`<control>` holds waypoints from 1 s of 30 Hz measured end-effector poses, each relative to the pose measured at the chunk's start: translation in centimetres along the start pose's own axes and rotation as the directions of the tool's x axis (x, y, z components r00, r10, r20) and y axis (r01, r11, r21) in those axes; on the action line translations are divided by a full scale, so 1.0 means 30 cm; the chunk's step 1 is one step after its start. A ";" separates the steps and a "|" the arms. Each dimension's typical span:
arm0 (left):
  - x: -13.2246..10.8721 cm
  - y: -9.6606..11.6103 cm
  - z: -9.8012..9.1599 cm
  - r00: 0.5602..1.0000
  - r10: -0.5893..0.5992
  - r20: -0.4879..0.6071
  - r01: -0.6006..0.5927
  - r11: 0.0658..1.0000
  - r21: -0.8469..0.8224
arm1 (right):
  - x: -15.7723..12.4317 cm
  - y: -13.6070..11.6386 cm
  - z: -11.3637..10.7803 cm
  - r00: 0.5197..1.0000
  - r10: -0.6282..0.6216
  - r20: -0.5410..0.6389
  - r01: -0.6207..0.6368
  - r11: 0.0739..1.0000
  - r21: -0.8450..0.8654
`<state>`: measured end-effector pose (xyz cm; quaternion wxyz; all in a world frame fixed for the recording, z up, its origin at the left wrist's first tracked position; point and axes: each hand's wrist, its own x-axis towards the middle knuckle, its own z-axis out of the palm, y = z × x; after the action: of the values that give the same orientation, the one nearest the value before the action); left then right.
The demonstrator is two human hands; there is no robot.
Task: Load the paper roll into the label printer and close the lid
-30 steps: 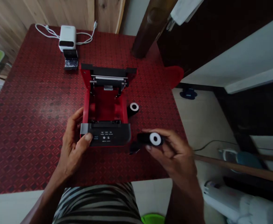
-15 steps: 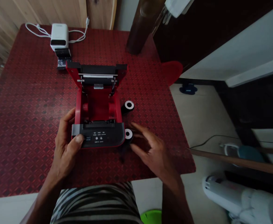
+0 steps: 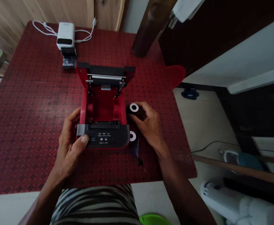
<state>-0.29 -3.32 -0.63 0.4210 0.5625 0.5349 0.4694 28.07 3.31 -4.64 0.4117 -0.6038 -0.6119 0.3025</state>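
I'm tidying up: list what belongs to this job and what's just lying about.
Apparently the job:
open red printer, in the left hand
far roll, at the right hand
near roll, beside the printer

Seemingly lying about:
white device
dark slippers

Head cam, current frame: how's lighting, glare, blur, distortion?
Head view: dim overall, faint sheen on the red table left of the open red device; head view: small print on its black panel too soft to read reliably; head view: black side of the roll at the right hand sinks into shadow; head view: lower-right white object looks smeared, maybe lens stretch.
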 end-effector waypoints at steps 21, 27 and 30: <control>-0.016 -0.032 0.009 0.999 -0.017 0.034 0.021 0.991 -0.129 | 0.044 -0.467 0.046 0.809 -0.260 0.527 0.557 0.625 -0.547; -0.019 -0.023 0.007 0.998 -0.037 0.053 0.043 0.992 -0.115 | 0.106 -0.492 0.107 0.815 -0.041 0.577 0.478 0.609 -0.632; -0.019 -0.019 0.005 0.997 -0.050 0.061 0.058 0.991 -0.122 | 0.134 -0.500 0.132 0.809 0.023 0.588 0.461 0.596 -0.658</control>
<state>-0.25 -3.84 -1.27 0.4830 0.5340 0.5072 0.4736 17.55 6.46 7.02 -0.0441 -0.5251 -0.8428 0.1095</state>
